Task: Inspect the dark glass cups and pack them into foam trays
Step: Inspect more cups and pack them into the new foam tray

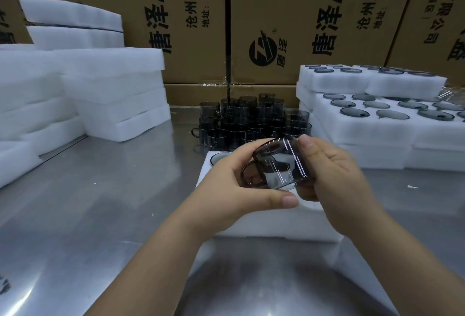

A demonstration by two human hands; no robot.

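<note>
I hold one dark glass cup (279, 167) tilted on its side above a white foam tray (274, 225) in the middle of the table. My left hand (226, 190) grips it from the left, thumb under the rim, beside the handle. From the right, my right hand (334, 172) holds the cup's other end with curled fingers. The tray's far-left pocket holds a cup (220, 157); my hands hide the other pockets. A cluster of several loose dark cups (251, 119) stands stacked behind the tray.
Stacks of foam trays (113, 94) rise on the left. Filled foam trays (377, 119) with cups are piled on the right. Printed cardboard boxes (289, 26) wall off the back. The steel table (88, 215) shows bare metal at front left.
</note>
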